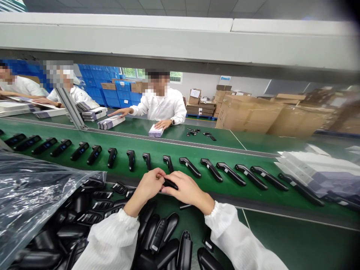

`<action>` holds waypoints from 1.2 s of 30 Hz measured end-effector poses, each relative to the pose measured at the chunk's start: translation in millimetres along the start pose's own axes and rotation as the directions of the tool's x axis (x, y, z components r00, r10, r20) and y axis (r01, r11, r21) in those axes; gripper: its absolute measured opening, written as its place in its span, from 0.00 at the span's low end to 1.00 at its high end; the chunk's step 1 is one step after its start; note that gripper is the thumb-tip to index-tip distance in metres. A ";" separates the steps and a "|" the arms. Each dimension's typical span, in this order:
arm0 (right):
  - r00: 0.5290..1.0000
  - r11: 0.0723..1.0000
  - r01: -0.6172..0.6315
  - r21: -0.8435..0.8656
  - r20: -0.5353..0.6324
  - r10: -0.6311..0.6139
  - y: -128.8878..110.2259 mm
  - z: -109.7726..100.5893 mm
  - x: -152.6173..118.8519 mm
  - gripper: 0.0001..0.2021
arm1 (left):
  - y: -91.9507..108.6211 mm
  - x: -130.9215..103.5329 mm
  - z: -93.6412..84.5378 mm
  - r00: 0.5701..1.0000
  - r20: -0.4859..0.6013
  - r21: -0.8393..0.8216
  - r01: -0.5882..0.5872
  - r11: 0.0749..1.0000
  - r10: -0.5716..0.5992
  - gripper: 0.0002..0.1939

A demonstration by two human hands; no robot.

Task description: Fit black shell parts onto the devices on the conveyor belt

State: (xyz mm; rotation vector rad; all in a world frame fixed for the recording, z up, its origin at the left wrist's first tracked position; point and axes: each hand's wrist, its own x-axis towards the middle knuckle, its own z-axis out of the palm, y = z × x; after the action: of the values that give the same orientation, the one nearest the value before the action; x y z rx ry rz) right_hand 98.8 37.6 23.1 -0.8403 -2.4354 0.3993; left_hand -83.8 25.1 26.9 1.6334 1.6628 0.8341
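My left hand (149,184) pinches one end of a small black plastic part (170,183) near the front edge of the green conveyor. Coming from the other side, my right hand (185,187) is closed around the same part, its fingers hiding much of it. Just beyond my fingers stands a row of black handheld devices, one of them a pistol-shaped device (168,164). Beneath my forearms lies a heap of loose black plastic shells, including a long shell (185,250) and a slotted piece (159,235).
Clear plastic sheeting (42,198) covers part of the heap at left. White boxes (306,168) are stacked at right. Across the conveyor, a co-worker (165,103) in white touches small boxes (155,130); two other people sit further left. A metal post (69,107) rises at left.
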 end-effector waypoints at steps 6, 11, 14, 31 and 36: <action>0.987 0.988 -0.146 0.044 -0.065 0.149 11.3 12.8 4.2 0.12 | 12.9 -5.5 1.0 0.997 -0.058 0.127 -0.034 0.991 0.042 0.10; 0.896 0.907 -0.346 0.238 -0.202 0.395 43.6 18.3 5.3 0.11 | 25.7 -33.9 24.3 0.945 0.267 0.414 -0.288 0.864 0.188 0.15; 0.893 0.911 -0.379 0.163 -0.195 0.406 53.5 24.7 2.8 0.13 | 32.6 -49.0 46.8 0.873 0.435 0.544 -0.451 0.708 0.222 0.14; 0.777 0.691 -0.627 -0.360 -0.233 0.584 67.5 22.9 8.7 0.15 | 26.1 -34.7 19.9 0.852 0.455 0.412 -0.459 0.787 0.259 0.13; 0.860 0.881 -0.470 0.047 -0.201 0.469 44.2 -5.2 12.8 0.18 | 19.8 -21.7 -17.0 0.897 0.353 0.369 -0.395 0.842 0.266 0.16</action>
State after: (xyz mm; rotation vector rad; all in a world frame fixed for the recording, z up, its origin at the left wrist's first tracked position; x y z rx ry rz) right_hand 114.5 80.0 13.2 -1.4124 -2.0217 0.4556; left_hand -85.8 3.9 53.3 2.2825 1.4365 0.3559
